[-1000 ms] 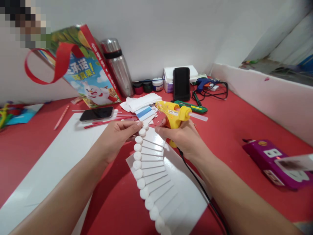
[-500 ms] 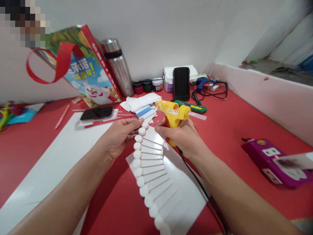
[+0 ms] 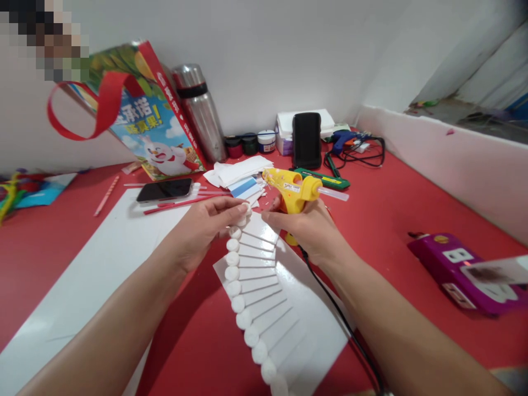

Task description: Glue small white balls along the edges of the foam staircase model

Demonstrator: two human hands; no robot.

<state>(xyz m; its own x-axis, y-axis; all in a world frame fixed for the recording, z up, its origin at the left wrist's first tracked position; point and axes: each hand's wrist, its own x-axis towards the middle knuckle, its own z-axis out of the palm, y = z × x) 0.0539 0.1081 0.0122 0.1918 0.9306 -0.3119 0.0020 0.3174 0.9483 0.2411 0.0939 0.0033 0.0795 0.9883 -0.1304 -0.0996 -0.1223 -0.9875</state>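
My right hand point(image 3: 307, 220) is wrapped around the handle of a yellow hot glue gun point(image 3: 292, 192). A clear glue stick point(image 3: 333, 194) pokes out of its rear, and its nozzle faces left. My left hand point(image 3: 210, 220) pinches a small white disc point(image 3: 247, 210) at the far end of a curved row of white discs point(image 3: 231, 273). These discs line the left edge of a white sheet point(image 3: 259, 269), from which thin grey lines or strips fan out to the right. Part of the far discs is hidden by my left thumb and fingers.
A smartphone point(image 3: 165, 190) and red sticks point(image 3: 181, 204) lie left on a white board point(image 3: 94, 264). Behind stand a steel flask point(image 3: 204, 121), a gift box point(image 3: 152, 121), paint jars point(image 3: 249, 144) and a black phone point(image 3: 306, 140). A purple case point(image 3: 466, 269) is right; the gun's cord point(image 3: 338, 316) runs nearer me.
My left thumb and fingers have shifted slightly right, onto the disc at the row's far end. The glue gun and my right hand have stayed almost still.
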